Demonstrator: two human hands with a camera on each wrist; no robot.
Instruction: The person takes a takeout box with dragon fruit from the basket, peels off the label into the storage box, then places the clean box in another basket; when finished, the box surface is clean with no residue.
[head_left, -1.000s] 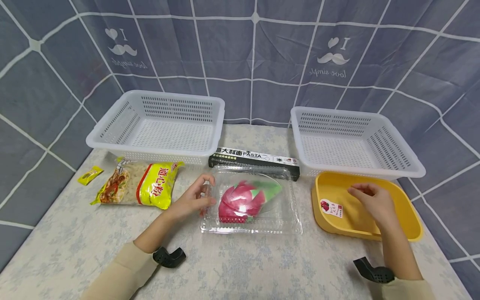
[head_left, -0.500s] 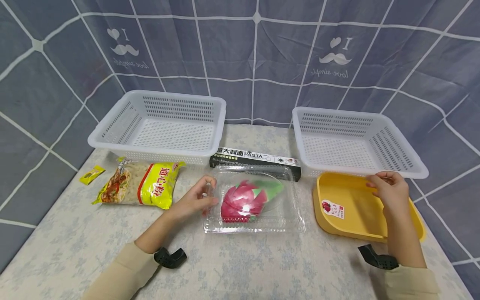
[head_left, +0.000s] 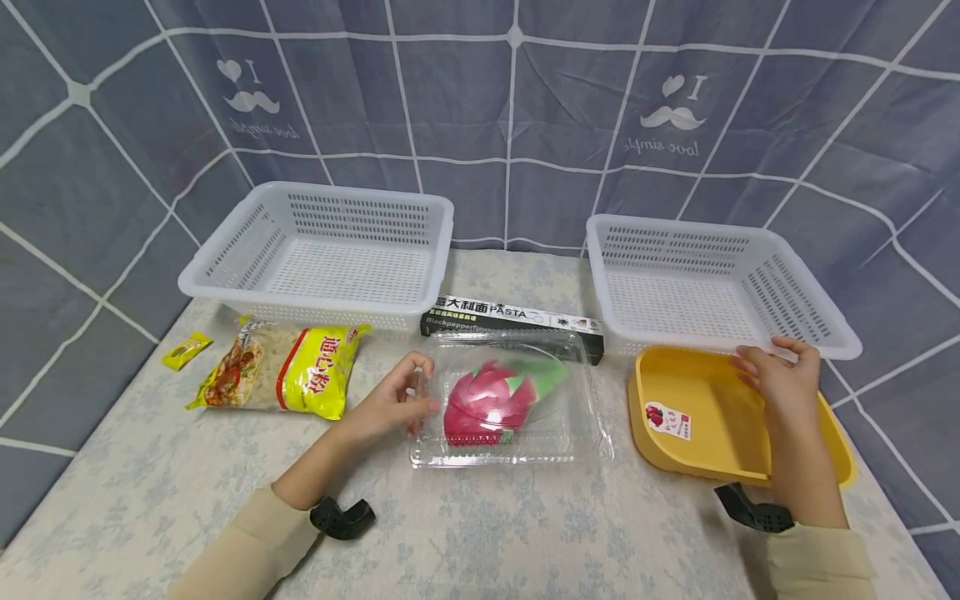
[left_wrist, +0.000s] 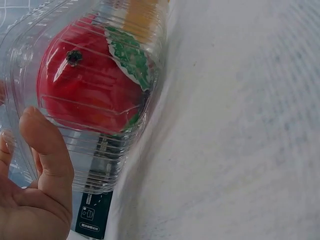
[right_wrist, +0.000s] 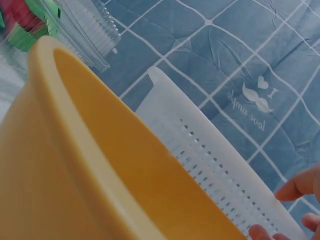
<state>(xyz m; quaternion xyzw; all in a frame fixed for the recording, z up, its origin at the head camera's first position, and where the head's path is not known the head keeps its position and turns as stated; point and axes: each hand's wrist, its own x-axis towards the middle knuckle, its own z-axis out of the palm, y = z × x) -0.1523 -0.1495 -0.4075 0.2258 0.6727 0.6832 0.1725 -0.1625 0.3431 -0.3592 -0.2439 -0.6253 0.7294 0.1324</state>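
A clear plastic clamshell box [head_left: 577, 433] with a pink and green dragon fruit [head_left: 487, 404] inside lies mid-table; in the left wrist view the fruit [left_wrist: 82, 75] looks red through the lid. My left hand [head_left: 386, 404] grips the box's left edge, thumb [left_wrist: 47, 145] on the near side and fingers around the end. My right hand [head_left: 787, 387] is over the back right of a yellow tub [head_left: 708, 417], its fingertips close to the tub's far rim and the white basket's front edge [right_wrist: 250, 175]. Its thumb and index finger are apart with nothing visible between them.
Behind stand two white perforated baskets, left [head_left: 345, 267] and right [head_left: 675, 292]. A black pasta box [head_left: 513, 321] touches the clamshell's back. A yellow noodle bag [head_left: 277, 367] and a small yellow packet [head_left: 187, 350] lie left. A fruit sticker [head_left: 667, 420] is on the tub's inside.
My right hand has moved from over the tub's middle to its back right rim, and its fingers have spread a little. The left hand stays on the box. The view has shifted slightly.
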